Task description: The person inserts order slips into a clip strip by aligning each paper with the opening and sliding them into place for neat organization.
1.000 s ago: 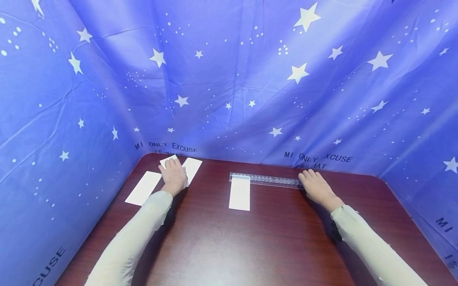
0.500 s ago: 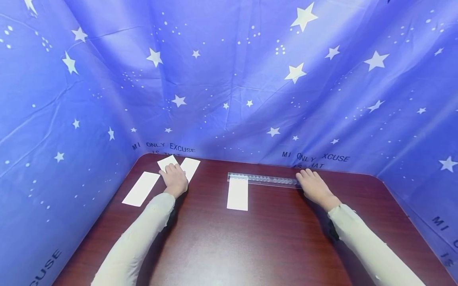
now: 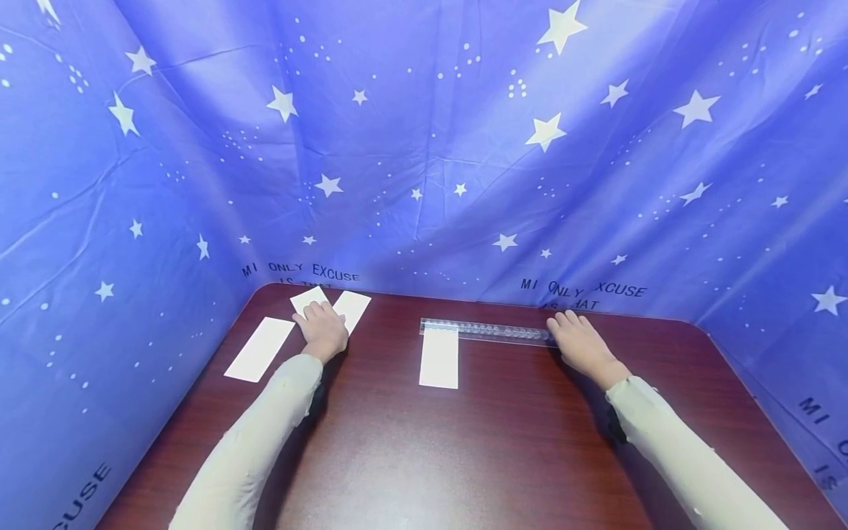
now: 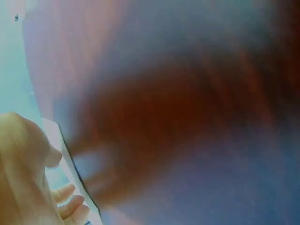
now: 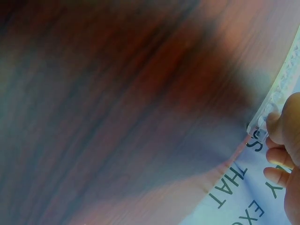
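Observation:
My left hand (image 3: 322,329) is at the back left of the table, its fingertips resting on a tilted white card (image 3: 308,297). A second white card (image 3: 355,307) partly shows beside its right side. In the left wrist view, the thumb and loosely bent fingers (image 4: 71,206) show against a white edge. My right hand (image 3: 584,344) holds the right end of a long clear plastic strip (image 3: 503,333) with a row of round shapes along it. In the right wrist view, the thumb is at the strip's end (image 5: 257,129). The strip's left end crosses the top of another white card (image 3: 439,359).
One more white card (image 3: 260,350) lies near the left edge of the dark red-brown table (image 3: 424,456). A blue curtain (image 3: 397,147) with white stars and black lettering stands along the back and both sides.
My left hand has drawn back slightly, uncovering more of the tilted card. The right hand and the strip keep their place. The whole head view has shifted a little.

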`<state>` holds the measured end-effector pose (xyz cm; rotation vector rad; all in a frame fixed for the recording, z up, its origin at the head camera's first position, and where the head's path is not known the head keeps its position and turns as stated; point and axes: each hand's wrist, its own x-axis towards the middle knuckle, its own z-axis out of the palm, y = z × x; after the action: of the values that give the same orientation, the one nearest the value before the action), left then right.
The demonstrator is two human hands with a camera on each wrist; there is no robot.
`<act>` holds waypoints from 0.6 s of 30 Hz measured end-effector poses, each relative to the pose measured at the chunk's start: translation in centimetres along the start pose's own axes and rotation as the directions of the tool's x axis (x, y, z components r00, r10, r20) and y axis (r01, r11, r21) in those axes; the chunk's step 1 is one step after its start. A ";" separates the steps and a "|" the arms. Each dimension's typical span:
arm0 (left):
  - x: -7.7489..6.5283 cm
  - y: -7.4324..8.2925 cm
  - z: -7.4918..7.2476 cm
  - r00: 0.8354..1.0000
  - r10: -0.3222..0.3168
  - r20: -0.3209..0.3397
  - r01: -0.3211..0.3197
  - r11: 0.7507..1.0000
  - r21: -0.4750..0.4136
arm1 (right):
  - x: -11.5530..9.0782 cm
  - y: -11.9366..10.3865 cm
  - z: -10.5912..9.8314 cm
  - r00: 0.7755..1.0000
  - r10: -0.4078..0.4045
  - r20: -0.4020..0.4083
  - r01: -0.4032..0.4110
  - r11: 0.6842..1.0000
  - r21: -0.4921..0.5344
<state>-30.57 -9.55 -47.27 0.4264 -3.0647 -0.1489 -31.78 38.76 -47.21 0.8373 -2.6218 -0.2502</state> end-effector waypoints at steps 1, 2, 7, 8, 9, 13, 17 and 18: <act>0.1 0.1 -0.1 1.000 -0.007 0.010 0.007 1.000 -0.006 | 0.0 0.0 0.0 1.000 0.000 0.002 0.000 1.000 -0.001; 0.1 0.1 -0.2 1.000 -0.014 0.022 0.014 1.000 -0.013 | 0.0 0.0 0.0 1.000 0.000 0.002 0.000 1.000 -0.001; 0.4 0.3 -0.7 0.995 -0.045 0.091 0.047 0.999 -0.019 | 0.0 -0.1 0.0 1.000 0.006 0.009 -0.006 1.000 0.000; 0.4 0.3 -0.7 0.994 -0.047 0.102 0.049 0.999 -0.014 | 0.0 -0.1 0.0 1.000 0.008 0.010 -0.008 1.000 0.002; 0.5 0.3 -0.7 0.993 -0.050 0.109 0.052 0.999 -0.011 | 0.0 -0.1 0.0 1.000 0.009 0.012 -0.009 1.000 0.002; 0.9 0.3 -0.6 0.989 -0.062 0.132 0.064 0.998 -0.009 | 0.1 -0.1 -0.1 1.000 0.009 0.022 -0.009 1.000 -0.005; 1.3 0.3 -0.6 0.984 -0.077 0.163 0.080 0.997 -0.010 | 0.1 -0.1 -0.1 1.000 0.011 0.029 -0.011 1.000 -0.006; 1.4 0.4 -0.6 0.982 -0.079 0.171 0.081 0.997 -0.008 | 0.1 -0.1 -0.2 1.000 0.012 0.029 -0.012 1.000 -0.004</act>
<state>-32.00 -9.65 -46.56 0.5649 -3.2126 -0.2231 -31.75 38.59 -47.06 0.8229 -2.6517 -0.2664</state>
